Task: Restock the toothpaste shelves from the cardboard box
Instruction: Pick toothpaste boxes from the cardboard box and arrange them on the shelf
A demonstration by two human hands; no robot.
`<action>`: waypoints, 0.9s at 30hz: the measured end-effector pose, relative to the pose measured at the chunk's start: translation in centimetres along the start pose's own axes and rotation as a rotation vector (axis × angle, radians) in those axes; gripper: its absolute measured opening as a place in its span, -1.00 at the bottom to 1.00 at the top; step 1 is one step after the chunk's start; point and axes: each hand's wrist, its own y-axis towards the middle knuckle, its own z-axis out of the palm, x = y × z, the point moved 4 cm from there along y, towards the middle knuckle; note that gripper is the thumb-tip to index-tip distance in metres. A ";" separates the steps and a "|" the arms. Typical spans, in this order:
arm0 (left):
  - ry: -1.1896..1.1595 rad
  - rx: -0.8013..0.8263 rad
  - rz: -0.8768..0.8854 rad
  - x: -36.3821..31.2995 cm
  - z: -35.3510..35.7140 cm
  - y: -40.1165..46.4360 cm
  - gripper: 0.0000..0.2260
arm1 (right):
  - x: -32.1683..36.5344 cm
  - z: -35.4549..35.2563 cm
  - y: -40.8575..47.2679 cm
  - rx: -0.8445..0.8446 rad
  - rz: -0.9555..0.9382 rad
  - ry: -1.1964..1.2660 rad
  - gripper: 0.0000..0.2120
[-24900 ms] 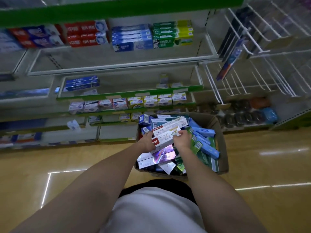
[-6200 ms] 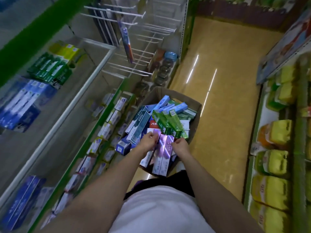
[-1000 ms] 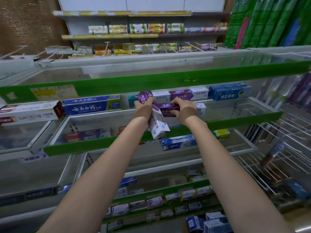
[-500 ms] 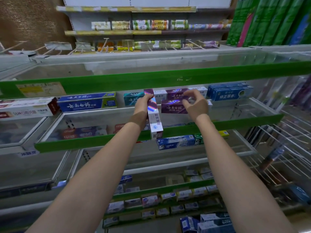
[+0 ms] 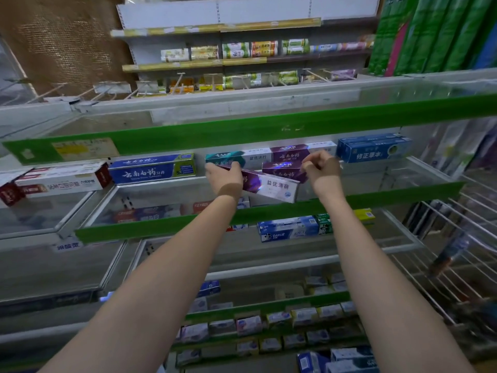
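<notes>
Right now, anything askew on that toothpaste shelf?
Yes. The purple-and-white box in the left hand lies tilted, its right end dipping toward the green shelf edge, while the purple boxes behind sit level. It is not yet set down. The right hand hovers by the stack, fingers curled.
</notes>
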 end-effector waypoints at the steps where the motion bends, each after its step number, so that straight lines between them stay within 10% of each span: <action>1: 0.144 0.002 0.016 -0.1 0.0 -0.3 -0.61 | -0.1 0.1 -0.1 0.031 0.038 -0.029 -0.83; 4: 0.405 0.089 0.050 -0.1 0.4 -0.6 -0.60 | -0.1 0.0 -0.3 0.108 0.133 -0.144 -0.96; 12: 0.274 0.243 0.187 -0.3 1.4 -1.3 -0.83 | -0.6 -1.6 -1.8 0.369 0.118 -0.336 -0.51; 21: 0.424 0.614 0.396 -1.3 3.7 -4.0 -0.32 | -2.5 -4.3 -1.2 -0.043 0.294 -0.457 -0.16; 27: 0.558 0.644 0.393 -1.2 4.9 -4.1 -0.23 | -1.8 -3.2 -0.8 0.024 0.316 -0.407 -0.42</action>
